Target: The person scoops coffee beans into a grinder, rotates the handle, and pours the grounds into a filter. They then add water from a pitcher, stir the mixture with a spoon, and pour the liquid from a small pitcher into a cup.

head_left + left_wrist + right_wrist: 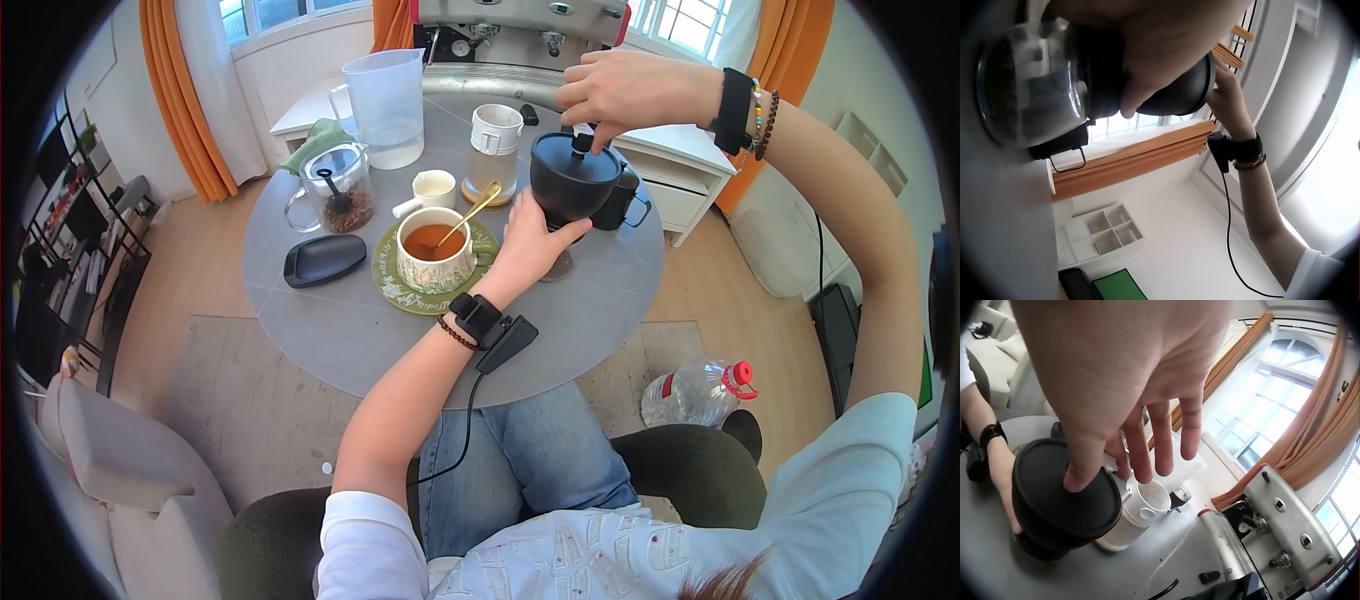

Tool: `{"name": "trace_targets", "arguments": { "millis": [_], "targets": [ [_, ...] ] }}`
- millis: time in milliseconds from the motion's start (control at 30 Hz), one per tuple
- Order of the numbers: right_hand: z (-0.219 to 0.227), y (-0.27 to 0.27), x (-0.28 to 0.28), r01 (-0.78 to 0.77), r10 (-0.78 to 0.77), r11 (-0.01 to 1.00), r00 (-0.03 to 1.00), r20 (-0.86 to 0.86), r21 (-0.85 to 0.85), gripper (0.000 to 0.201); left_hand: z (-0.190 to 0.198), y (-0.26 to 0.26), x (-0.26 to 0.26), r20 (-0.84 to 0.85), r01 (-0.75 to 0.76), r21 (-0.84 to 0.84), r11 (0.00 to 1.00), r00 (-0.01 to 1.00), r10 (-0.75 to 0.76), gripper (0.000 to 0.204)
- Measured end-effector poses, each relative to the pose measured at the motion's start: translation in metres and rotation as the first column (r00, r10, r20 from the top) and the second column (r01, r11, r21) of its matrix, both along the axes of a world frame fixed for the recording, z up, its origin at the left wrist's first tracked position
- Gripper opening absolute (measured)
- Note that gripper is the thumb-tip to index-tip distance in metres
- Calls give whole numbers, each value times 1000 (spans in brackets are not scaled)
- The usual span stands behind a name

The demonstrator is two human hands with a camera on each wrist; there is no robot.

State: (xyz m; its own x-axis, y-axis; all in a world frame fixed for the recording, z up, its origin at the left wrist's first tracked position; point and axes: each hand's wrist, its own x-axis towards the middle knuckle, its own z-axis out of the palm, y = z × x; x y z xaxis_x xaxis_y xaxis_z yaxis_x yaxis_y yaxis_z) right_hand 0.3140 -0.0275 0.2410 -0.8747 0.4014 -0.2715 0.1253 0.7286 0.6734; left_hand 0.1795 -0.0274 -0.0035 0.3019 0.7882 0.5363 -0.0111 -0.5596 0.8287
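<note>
A manual coffee grinder (572, 180) stands upright on the table, with a black top and a clear glass jar (1035, 94) below holding something dark. My left hand (532, 240) grips it round its black middle, thumb toward me. Above the lid is my right hand (645, 92), palm down. Its thumb and index finger pinch the small knob (582, 142) at the lid's centre, while the other fingers (1163, 434) hang nearly straight past the rim. In the right wrist view the thumb hides the knob.
Left of the grinder, a tea cup (435, 250) with a gold spoon sits on a green saucer (400, 292). Around it are a small white cup (434, 188), a white-topped canister (495, 150), a glass pot of beans (345, 195), a plastic pitcher (385, 110) and a black tray (325, 262).
</note>
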Motion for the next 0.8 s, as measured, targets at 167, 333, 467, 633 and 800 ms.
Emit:
{"name": "trace_targets", "arguments": {
  "millis": [167, 333, 467, 633, 800],
  "targets": [
    [-3, 1, 5, 33, -35, 999, 999, -33, -42, 37, 1, 2, -2, 37, 61, -31, 998, 998, -59, 68],
    [-4, -4, 2, 235, -255, 957, 961, -106, -172, 46, 2, 1, -2, 57, 83, -58, 995, 995, -80, 67],
    [-11, -14, -2, 520, -588, 797, 785, -195, -307, 56, 3, 1, -2, 45, 55, -51, 997, 998, -52, 67],
    [-29, -19, -5, 655, -754, 657, 568, -331, -373, 63, 3, 0, -2, 51, 58, -70, 996, 997, -55, 65],
    [-29, -24, -20, 695, -937, 338, 181, -300, -635, 69, 0, 0, -1, 49, 39, -41, 998, 998, -37, 65]
  ]
}}
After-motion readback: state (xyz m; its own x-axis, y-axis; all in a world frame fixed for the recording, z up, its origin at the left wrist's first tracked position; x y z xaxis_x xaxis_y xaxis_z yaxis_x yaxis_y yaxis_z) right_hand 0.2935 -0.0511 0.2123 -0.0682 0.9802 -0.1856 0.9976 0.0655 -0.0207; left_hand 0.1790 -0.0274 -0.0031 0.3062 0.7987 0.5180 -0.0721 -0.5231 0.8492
